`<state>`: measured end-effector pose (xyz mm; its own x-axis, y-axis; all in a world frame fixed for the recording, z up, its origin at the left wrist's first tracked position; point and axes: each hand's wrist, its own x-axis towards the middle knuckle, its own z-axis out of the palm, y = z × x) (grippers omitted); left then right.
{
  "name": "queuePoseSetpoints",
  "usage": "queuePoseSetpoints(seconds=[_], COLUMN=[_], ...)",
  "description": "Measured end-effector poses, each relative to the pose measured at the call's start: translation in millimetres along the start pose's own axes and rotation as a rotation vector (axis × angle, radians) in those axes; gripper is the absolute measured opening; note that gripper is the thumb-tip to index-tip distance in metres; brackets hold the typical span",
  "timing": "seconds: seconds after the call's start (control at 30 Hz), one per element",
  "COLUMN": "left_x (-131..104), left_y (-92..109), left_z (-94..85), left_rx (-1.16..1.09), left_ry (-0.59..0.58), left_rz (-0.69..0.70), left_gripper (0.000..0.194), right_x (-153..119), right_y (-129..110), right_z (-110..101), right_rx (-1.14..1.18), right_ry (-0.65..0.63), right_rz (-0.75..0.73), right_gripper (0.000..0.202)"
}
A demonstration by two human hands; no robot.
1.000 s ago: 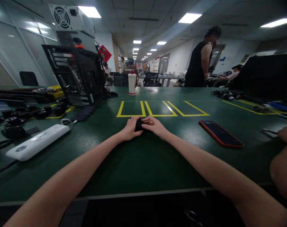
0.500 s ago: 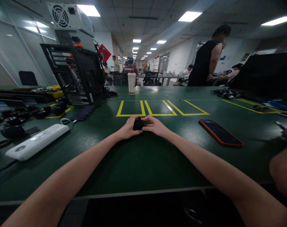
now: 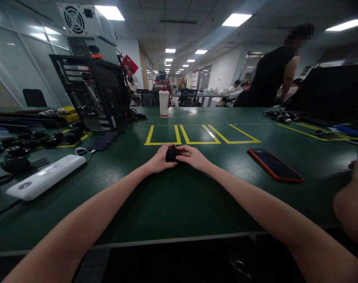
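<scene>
A small black rounded object (image 3: 171, 155) is held just above or on the green table (image 3: 179, 204), in front of the yellow taped outlines. My left hand (image 3: 159, 160) is closed around its left side, fingers over the top and thumb along the near edge. At the object's right side, my right hand (image 3: 193, 157) pinches with thumb and fingertips against it. The fingers cover part of the object, so its exact kind cannot be made out.
Left are a white power strip (image 3: 47, 177), black cables and parts, and an open computer case (image 3: 105, 94). An orange-edged phone (image 3: 274, 165) lies to the right. A white bottle (image 3: 164, 103) stands farther back. A co-worker's hand (image 3: 354, 192) is at the right edge.
My right fingertips have shifted slightly left on the black object, which seems to have turned a little. The standing person in black moved right, and the co-worker's hand at the edge shifted.
</scene>
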<state>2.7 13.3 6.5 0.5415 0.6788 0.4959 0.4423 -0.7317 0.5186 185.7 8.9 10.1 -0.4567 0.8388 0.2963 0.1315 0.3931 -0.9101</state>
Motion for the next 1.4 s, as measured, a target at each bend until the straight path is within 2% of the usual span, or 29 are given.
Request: queuePoseSetpoints(seconds=[0.13,0.27,0.43,0.67,0.97,1.2,1.4], left_x=[-0.4,0.2,0.8,0.2,-0.2,-0.3,0.0], left_y=[-1.7,-2.7,-1.1,0.9,2.8,1.9,4.9], left_z=[-0.4,0.1,-0.2,-0.1,-1.7,-1.2,-2.2], left_rx=[0.0,-0.001,0.004,0.001,-0.001,-0.011,-0.032], left_ry=[0.0,0.006,0.001,0.007,-0.007,0.006,-0.004], left_rz=[0.019,0.021,0.02,0.0,0.008,0.022,-0.011], left_gripper=[0.062,0.062,0.063,0.063,0.063,0.062,0.062], right_x=[-2.2,-4.3,-0.8,2.4,-4.2,-1.6,-1.0], right_y=[-0.5,-0.3,2.2,4.6,1.8,0.1,0.6], right_z=[-0.5,0.0,2.5,0.7,-2.6,0.4,2.0], right_rx=[-0.007,-0.017,-0.064,-0.013,-0.027,-0.103,0.016], right_ry=[-0.022,-0.046,0.05,0.045,-0.045,0.059,0.027], right_rz=[-0.062,-0.04,-0.064,0.033,-0.048,-0.043,-0.016], right_gripper=[0.036,0.033,0.021,0.031,0.039,0.024,0.039])
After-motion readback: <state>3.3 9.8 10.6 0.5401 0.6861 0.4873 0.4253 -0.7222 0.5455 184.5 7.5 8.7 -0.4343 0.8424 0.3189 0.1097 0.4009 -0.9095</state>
